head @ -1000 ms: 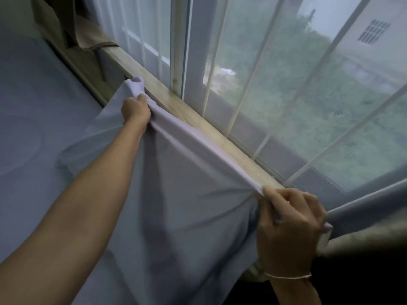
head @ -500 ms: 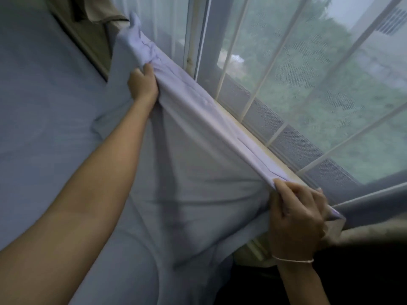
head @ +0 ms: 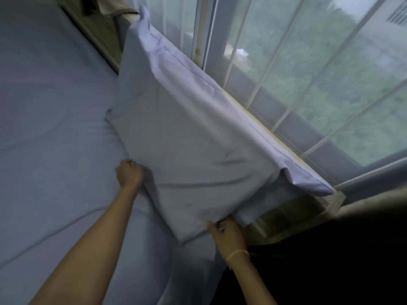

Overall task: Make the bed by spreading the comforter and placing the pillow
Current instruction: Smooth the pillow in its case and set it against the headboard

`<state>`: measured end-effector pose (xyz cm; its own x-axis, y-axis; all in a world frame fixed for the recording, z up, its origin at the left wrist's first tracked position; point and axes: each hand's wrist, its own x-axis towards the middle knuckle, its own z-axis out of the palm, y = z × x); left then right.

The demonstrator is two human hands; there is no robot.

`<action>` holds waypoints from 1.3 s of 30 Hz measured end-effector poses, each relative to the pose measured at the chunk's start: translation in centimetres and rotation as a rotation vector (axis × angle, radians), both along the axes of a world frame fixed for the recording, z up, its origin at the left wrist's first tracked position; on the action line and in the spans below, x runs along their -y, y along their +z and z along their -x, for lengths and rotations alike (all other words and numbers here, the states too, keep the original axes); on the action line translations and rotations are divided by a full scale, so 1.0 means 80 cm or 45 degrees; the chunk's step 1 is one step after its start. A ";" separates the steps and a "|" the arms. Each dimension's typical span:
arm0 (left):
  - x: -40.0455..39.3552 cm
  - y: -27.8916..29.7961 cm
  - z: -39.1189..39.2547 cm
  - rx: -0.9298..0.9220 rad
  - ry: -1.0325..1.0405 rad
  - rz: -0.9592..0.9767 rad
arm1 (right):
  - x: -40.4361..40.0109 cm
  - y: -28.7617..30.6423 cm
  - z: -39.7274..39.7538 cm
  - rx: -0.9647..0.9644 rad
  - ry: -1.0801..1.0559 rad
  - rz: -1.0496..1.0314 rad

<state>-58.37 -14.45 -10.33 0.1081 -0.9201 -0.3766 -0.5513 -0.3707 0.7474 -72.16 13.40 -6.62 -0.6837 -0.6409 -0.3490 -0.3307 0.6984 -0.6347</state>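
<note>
A pale blue pillow leans tilted against the wooden window sill, its upper edge along the glass and its lower edge on the bed. My left hand grips the pillow's lower left edge with curled fingers. My right hand holds the lower right corner near the bed's side. A pale blue comforter lies spread over the bed to the left and under the pillow.
A barred, screened window runs along the right. A beige cloth hangs at the top by the sill's far end. Dark floor space lies at the lower right past the bed edge.
Both hands have left the pillow's upper edge at the sill and now hold its lower edge. The pillow now leans against the window with its face toward me.
</note>
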 end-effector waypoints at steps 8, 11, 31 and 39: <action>-0.087 -0.028 0.005 0.001 -0.239 -0.067 | -0.053 -0.018 -0.015 -0.029 0.144 -0.116; -0.104 -0.035 -0.009 0.095 -0.284 -0.040 | -0.070 -0.026 -0.016 0.001 0.075 -0.184; -0.081 -0.006 0.013 0.189 -0.754 0.189 | 0.004 0.018 -0.039 0.388 0.376 -0.017; -0.109 -0.016 -0.018 0.399 -0.951 0.102 | 0.012 0.007 -0.036 0.473 0.211 0.102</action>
<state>-56.90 -5.76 -11.64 -0.4550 -0.8141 -0.3607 -0.8202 0.2255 0.5257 -69.26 12.44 -6.07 -0.4055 -0.7672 -0.4971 -0.1727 0.5983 -0.7825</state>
